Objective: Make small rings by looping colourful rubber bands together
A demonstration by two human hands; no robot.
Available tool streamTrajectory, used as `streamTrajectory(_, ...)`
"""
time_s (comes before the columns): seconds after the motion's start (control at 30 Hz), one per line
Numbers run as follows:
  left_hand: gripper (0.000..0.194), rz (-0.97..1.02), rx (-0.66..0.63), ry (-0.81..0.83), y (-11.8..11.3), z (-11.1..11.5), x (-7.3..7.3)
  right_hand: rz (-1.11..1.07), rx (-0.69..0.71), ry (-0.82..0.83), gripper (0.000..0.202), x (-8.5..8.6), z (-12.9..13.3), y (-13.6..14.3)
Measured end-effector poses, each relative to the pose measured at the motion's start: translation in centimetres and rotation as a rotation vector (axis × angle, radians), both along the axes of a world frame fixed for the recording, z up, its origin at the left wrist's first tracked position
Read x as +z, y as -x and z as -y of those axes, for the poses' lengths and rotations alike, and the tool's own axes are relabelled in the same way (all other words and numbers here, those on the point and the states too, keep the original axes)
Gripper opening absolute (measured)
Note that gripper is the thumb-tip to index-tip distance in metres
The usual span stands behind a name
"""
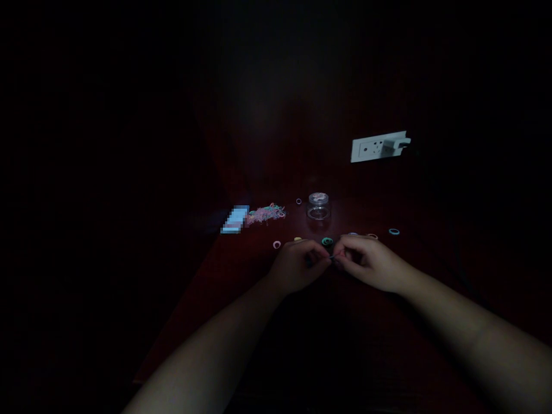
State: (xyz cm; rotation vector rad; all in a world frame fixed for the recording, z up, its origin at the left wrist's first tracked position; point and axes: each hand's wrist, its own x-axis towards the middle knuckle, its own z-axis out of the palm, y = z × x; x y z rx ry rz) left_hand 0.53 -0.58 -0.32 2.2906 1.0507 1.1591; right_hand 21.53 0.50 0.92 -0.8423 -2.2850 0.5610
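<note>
My left hand (pixel 298 265) and my right hand (pixel 368 261) meet above the table, thumb and forefinger pinched on each. Between the fingertips is a small bluish hair tie (pixel 332 257), mostly hidden. Just beyond the fingers lies a green hair tie (pixel 327 241). A pink hair tie (pixel 276 245) and a yellow hair tie (pixel 298 239) lie by my left hand. Past my right hand are a purple one, partly covered, an orange hair tie (pixel 373 236) and a teal hair tie (pixel 394 232).
A clear lidded jar (pixel 318 208) stands behind the row. To its left are a single hair tie (pixel 298 201), a heap of mixed hair ties (pixel 268 213) and a lit phone (pixel 235 219). A wall socket (pixel 375 148) holds a plug. The dark red table (pixel 202 299) ends at the left.
</note>
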Motion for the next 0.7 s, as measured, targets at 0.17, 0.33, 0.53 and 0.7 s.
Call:
streamTrajectory(0.17, 0.006, 0.008, -0.009, 0.007, 0.01, -0.06, -0.05, -0.008, 0.005, 0.002, 0.009, -0.05, -0.04, -0.03)
streamTrajectory(0.33, 0.009, -0.003, 0.017, -0.022, 0.15, -0.16, -0.14, -0.027, 0.013, -0.038, 0.01, 0.08, -0.01, 0.03)
streamTrajectory(0.53, 0.009, 0.012, 0.004, -0.026, 0.31, -0.4, -0.32, -0.029, 0.014, -0.048, 0.015, 0.23, -0.04, 0.02)
streamTrajectory(0.7, 0.008, 0.012, 0.008, -0.032, 0.33, -0.35, -0.29, -0.035, -0.012, -0.055, 0.013, 0.04, -0.25, -0.06)
